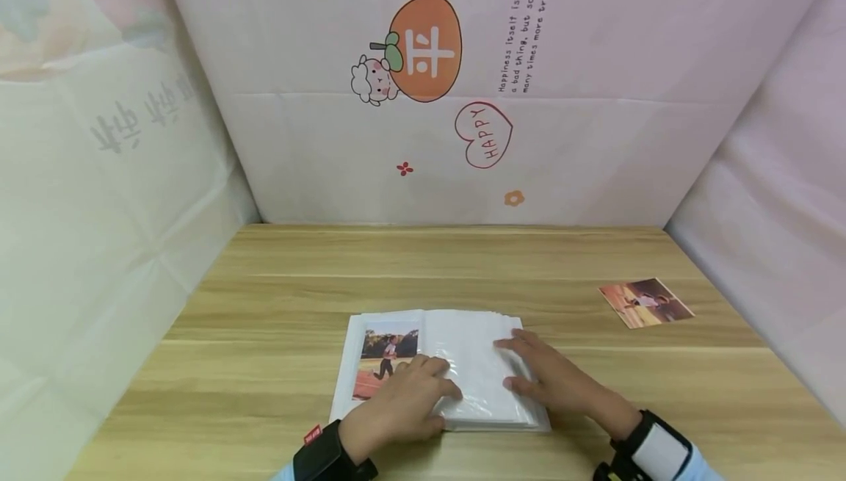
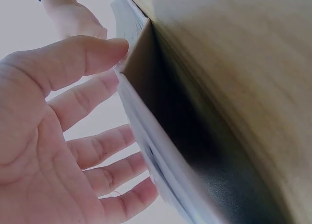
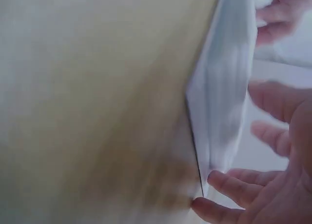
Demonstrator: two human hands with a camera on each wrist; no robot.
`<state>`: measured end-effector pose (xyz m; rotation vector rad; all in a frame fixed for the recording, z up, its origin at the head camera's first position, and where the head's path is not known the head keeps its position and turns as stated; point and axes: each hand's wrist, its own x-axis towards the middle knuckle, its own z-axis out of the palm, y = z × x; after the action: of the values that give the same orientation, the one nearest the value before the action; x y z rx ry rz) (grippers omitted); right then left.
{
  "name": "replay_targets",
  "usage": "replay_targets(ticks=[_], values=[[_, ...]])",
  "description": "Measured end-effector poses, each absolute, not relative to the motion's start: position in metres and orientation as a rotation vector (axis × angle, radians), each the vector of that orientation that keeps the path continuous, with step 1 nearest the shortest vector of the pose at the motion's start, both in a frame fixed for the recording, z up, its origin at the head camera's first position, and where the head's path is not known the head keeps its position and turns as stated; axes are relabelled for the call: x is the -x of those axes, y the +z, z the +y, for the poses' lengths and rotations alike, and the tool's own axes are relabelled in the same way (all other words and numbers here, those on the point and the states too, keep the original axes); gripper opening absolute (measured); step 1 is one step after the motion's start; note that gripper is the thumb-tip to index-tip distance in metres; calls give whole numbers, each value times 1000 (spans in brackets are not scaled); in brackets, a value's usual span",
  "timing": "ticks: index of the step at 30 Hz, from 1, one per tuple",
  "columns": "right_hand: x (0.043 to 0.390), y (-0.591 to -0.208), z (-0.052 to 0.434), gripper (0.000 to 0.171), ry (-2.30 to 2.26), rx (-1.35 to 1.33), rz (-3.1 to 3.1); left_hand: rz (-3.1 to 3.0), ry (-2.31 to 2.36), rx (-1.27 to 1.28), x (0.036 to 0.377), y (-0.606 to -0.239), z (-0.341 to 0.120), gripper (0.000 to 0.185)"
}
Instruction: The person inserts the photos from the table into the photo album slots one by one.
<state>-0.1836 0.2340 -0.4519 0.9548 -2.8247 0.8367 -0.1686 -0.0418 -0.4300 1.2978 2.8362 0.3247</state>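
An open photo album (image 1: 472,363) lies on the wooden table. Its left page holds a photo (image 1: 373,341) of a running figure behind a clear sleeve; the right page is white. My left hand (image 1: 406,402) rests across the middle of the album with spread fingers, covering part of that photo. At the right page's outer edge, my right hand (image 1: 555,374) touches the page with loosely bent fingers. In the left wrist view, the left thumb and fingers meet the album's edge (image 2: 161,146). The right wrist view shows the stacked page edges (image 3: 222,92) beside the right fingertips.
A loose photo (image 1: 646,303) lies on the table (image 1: 264,334) at the right, beyond the right hand. White printed cloth (image 1: 317,158) walls the table at the back and both sides.
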Motion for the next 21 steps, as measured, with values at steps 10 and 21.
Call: replay_targets(ticks=[10, 21], values=[[216, -431, 305, 43, 852, -555, -2781, 2820, 340, -1288, 167, -430, -45, 34], [245, -435, 412, 50, 601, -114, -2983, 2826, 303, -1299, 167, -428, -43, 33]])
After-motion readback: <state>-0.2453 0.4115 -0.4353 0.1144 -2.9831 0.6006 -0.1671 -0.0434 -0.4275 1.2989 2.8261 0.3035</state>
